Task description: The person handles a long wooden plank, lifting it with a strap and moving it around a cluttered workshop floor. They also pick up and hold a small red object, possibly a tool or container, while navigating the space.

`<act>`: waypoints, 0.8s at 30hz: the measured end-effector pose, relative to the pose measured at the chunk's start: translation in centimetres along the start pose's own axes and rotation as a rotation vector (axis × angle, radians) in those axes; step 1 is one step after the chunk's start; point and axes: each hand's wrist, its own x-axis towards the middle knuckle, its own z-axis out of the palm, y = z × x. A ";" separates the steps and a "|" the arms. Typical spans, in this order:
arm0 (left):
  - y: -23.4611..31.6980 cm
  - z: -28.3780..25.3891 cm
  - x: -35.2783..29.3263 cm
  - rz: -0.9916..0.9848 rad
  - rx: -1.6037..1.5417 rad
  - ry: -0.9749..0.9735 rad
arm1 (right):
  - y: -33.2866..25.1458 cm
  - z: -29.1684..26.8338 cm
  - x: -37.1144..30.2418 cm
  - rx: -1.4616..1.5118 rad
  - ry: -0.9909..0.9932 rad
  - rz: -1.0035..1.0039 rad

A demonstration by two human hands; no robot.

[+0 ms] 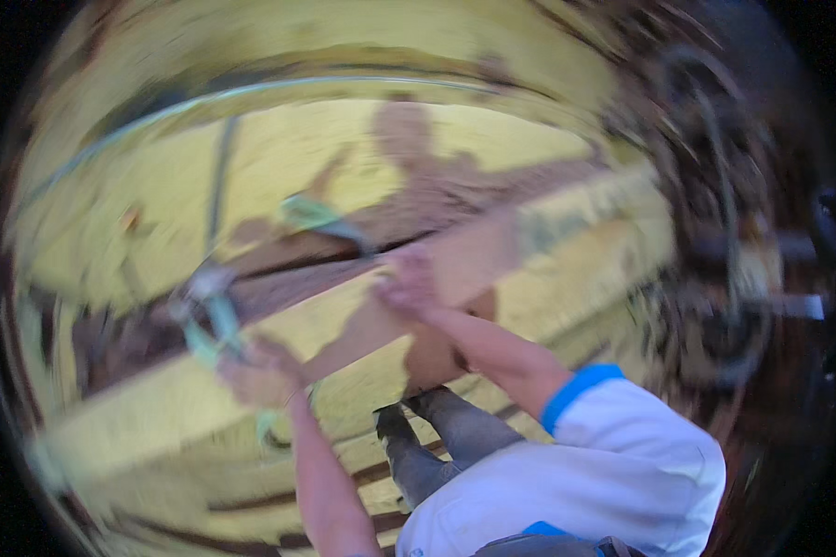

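A long pale wooden beam runs slantwise across the view in front of me. My left hand is closed around the green handles of a tool that looks like pliers; its greyish head points away from me, over the beam's far side. On the beam's top, near its far edge, rests my right hand, the fingers smeared by motion. Just beyond that hand lies a light green object, too blurred to name, its narrow end reaching a dark gap along the beam.
Yellowish ground stretches beyond the beam, with my shadow on it. A pale blue line curves across the far side. Dark blurred clutter fills the right side. Below the beam are my legs and several dark strips.
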 end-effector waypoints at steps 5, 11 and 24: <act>-0.9 1.1 0.2 0.071 0.247 0.077 | -0.5 -0.6 0.3 -0.033 0.075 -0.159; -1.2 1.9 -0.1 0.066 0.288 0.150 | -1.1 -1.3 0.4 -0.034 0.101 -0.150; -1.1 1.9 -0.1 0.071 0.251 0.140 | -1.1 -1.4 0.3 -0.007 0.132 -0.127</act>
